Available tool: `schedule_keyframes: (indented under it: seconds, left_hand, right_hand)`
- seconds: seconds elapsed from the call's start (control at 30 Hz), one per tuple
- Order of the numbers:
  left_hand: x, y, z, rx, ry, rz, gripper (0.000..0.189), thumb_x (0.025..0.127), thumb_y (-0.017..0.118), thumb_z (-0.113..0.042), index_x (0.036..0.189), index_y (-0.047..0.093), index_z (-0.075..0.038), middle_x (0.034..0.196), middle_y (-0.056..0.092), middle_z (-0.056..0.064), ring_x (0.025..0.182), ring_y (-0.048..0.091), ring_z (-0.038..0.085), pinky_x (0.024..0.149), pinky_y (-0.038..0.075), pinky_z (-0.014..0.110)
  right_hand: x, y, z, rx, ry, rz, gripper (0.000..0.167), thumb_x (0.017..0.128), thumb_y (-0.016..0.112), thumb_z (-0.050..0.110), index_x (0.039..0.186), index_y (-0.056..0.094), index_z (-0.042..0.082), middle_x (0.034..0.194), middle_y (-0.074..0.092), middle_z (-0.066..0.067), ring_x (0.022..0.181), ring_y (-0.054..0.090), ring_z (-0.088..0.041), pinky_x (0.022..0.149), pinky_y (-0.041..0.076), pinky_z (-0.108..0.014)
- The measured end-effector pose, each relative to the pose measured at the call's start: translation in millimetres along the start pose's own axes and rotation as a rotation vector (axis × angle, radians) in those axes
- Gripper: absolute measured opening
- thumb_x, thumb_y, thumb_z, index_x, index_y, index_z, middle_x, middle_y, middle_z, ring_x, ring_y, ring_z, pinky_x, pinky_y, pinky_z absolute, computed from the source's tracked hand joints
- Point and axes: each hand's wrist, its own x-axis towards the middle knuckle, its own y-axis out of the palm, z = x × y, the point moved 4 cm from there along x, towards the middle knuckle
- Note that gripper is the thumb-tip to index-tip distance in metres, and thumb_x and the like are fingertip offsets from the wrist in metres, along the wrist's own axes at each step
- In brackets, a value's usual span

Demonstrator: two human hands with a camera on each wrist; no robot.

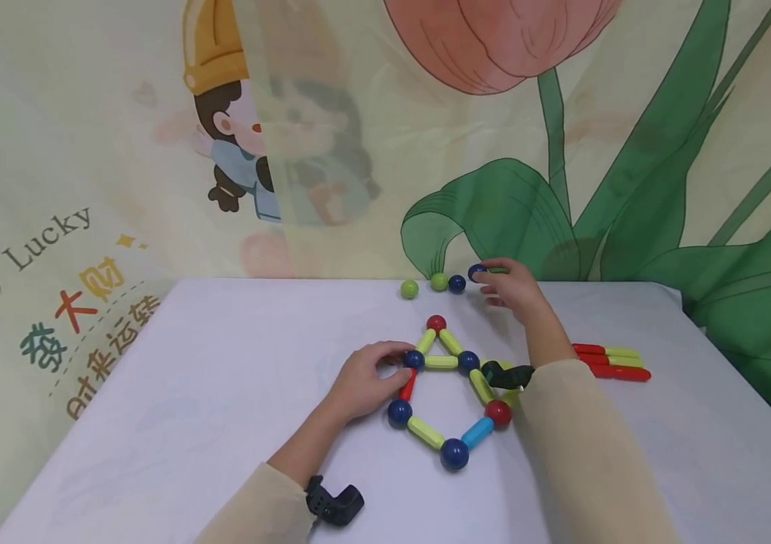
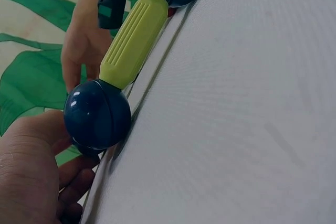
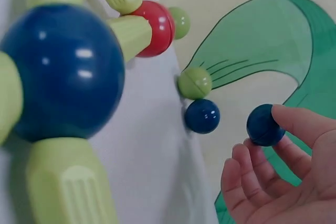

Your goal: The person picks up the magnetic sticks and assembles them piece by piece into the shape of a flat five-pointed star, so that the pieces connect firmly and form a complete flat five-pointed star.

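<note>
Across the white table, outstretched hands grip: left a rod frame, right a blue ball.

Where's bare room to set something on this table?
The white table is bare left of the left hand, and at front right, between the right sleeve, the red-green rods and the right edge. It's crowded around the ball-and-rod frame and at the back, where the right hand holds a blue ball near loose balls.
</note>
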Motion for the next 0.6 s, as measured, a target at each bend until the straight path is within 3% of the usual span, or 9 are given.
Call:
schedule_keyframes:
  seconds: [0.33, 0.6]
  left_hand:
    - [0.3, -0.9, -0.8, -0.001, -0.016, 0.007, 0.038, 0.095, 0.068, -0.022, 0.133, 0.069, -0.019, 0.124, 0.072, -0.001, 0.115, 0.065, 0.02, 0.105, 0.051, 0.044]
    - [-0.2, 0.4, 1.3, -0.006, -0.022, 0.004, 0.037, 0.095, 0.069, -0.022, 0.133, 0.069, -0.021, 0.124, 0.072, -0.002, 0.116, 0.064, 0.018, 0.105, 0.051, 0.045]
  right_hand:
    - [-22.9, -5, 8, 0.092, -0.076, -0.023, 0.057, 0.103, 0.063, 0.032, 0.152, 0.045, 0.009, 0.146, 0.054, -0.017, 0.131, 0.057, -0.037, 0.105, 0.053, -0.041]
    - [-36.8, -8, 9, 0.07, -0.09, -0.017, 0.056, 0.103, 0.063, 0.031, 0.152, 0.044, 0.01, 0.145, 0.055, -0.017, 0.13, 0.057, -0.039, 0.101, 0.056, -0.037]
